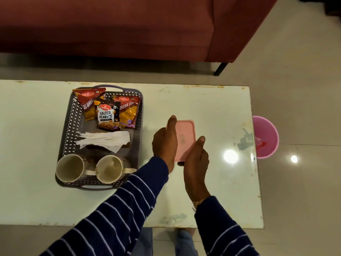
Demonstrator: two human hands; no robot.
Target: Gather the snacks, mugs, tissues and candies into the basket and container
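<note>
Left hand (164, 143): lies along the left edge of the pink container (185, 140), thumb stretched up to its far left corner; the fingers are curled round the side and pressed to it, holding it.
Right hand (196, 163): clasps the near right corner of the same container, thumb up along the right edge; the other fingers are hidden behind the hand, so how far they wrap cannot be told.
Pink container: lid on, flat on the counter (212, 111), just right of the basket (72, 124); what it holds cannot be seen.
Basket: grey, perforated, with handles at its far and near ends, standing on the left half of the counter.
Snacks: two red and yellow packets (129, 112) lean at the far end of the basket, with a salted peanuts packet (108, 117) in front of them.
Tissues (105, 140): a loose white pile across the middle of the basket.
Mugs: two pale mugs (71, 168) side by side on their sides at the near end of the basket, mouths toward the camera, handles to the right.
Sleeves (118, 209): dark blue with thin white stripes.
Surroundings: a red sofa (129, 28) beyond the counter; a pink bin (266, 137) on the floor at the right end.
</note>
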